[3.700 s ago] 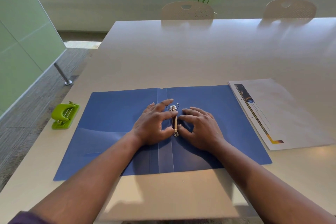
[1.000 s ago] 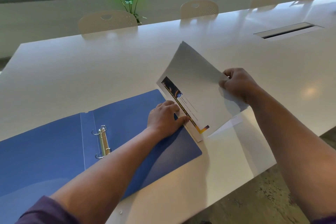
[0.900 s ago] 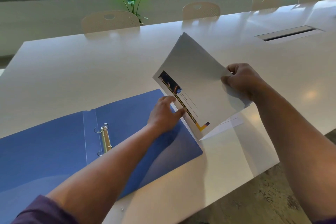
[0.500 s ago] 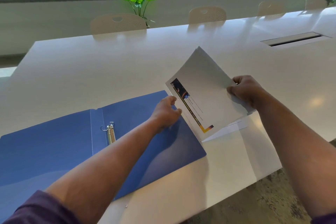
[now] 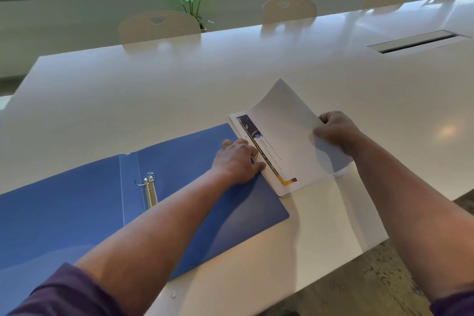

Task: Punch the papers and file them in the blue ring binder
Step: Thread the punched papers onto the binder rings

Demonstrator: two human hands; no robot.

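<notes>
from the head view, the papers (image 5: pixel 278 159) lie as a small stack on the white table (image 5: pixel 154 100), just beside the right edge of the open blue binder (image 5: pixel 179 187). the left hand (image 5: pixel 237 161) rests at the stack's near-left edge, fingers curled over it with the thumb along the printed strip, seemingly pinning it down. the right hand (image 5: pixel 336 133) grips the right edge of the top sheets, which bow upward. the binder lies flat with its rings (image 5: pixel 147 185) at the spine; whether they are open i cannot tell. no punch is in sight here. the step looks like gathering the sheets for punching: i'd keep the left hand firm so the stack stays square, take all sheets at once rather than a few, and knock the strip edge even before any holes go in, since a skewed edge would misalign them on the rings. compared with half a second back, the lifted sheets have come down closer to the table, the left hand now sits on the stack edge, and the camera has tilted a little.
</notes>
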